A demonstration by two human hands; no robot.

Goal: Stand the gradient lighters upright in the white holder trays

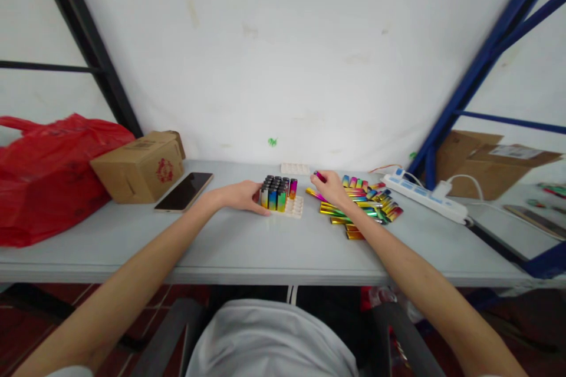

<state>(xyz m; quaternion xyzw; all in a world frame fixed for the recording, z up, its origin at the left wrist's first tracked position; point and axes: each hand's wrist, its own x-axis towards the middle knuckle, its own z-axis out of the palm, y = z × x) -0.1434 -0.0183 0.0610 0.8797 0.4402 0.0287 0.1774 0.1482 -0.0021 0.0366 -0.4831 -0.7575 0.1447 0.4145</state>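
Observation:
My left hand [242, 195] rests on the grey table [247, 247], its fingers against the left side of a white tray [295, 207] where several rainbow-coloured lighters [277, 192] stand upright. My right hand [331, 187] is closed in a pinch on one rainbow lighter [319, 176], held just above the table. Right beside that hand lies a loose pile of the same lighters [367, 203], flat on the table.
A second white tray [295, 168] lies by the wall. A phone [184, 191], a cardboard box [140, 166] and a red plastic bag [48, 174] sit at the left. A white power strip [424, 195] and blue rack posts [446, 123] stand at the right.

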